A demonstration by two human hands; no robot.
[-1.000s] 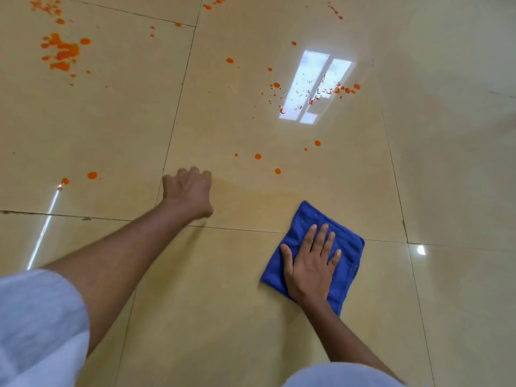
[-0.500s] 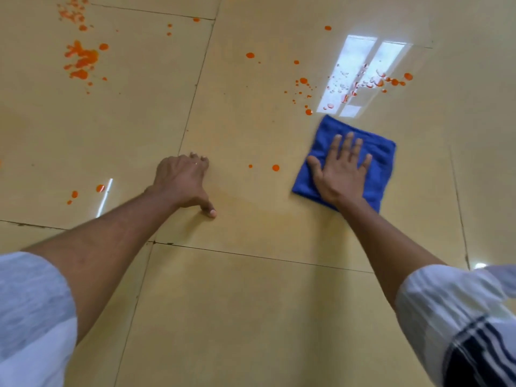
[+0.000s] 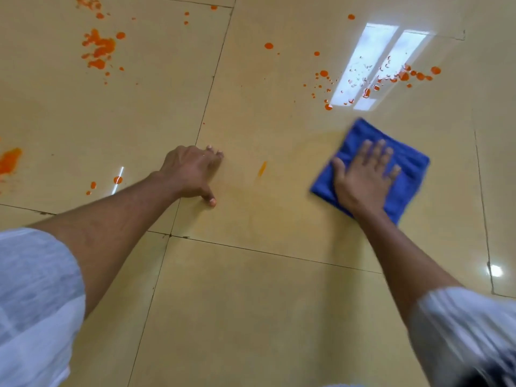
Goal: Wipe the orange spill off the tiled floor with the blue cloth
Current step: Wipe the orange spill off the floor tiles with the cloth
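Looking down at a glossy beige tiled floor [image 3: 251, 303], we see our left sleeve [image 3: 33, 303], white, at the lower left. Orange spill [image 3: 99, 50] lies in blotches at the upper left, with a smear at the far left edge. Our left hand [image 3: 192, 171] braces on the tile, fingers bent, thumb tip down, holding nothing. Just to its right is a thin orange streak [image 3: 262, 168]. Farther right, our right hand [image 3: 363, 177] presses flat, fingers straight and spread, on the folded blue cloth [image 3: 410, 174]. Beyond the cloth, orange droplets [image 3: 405, 76] dot a bright window reflection [image 3: 374, 65].
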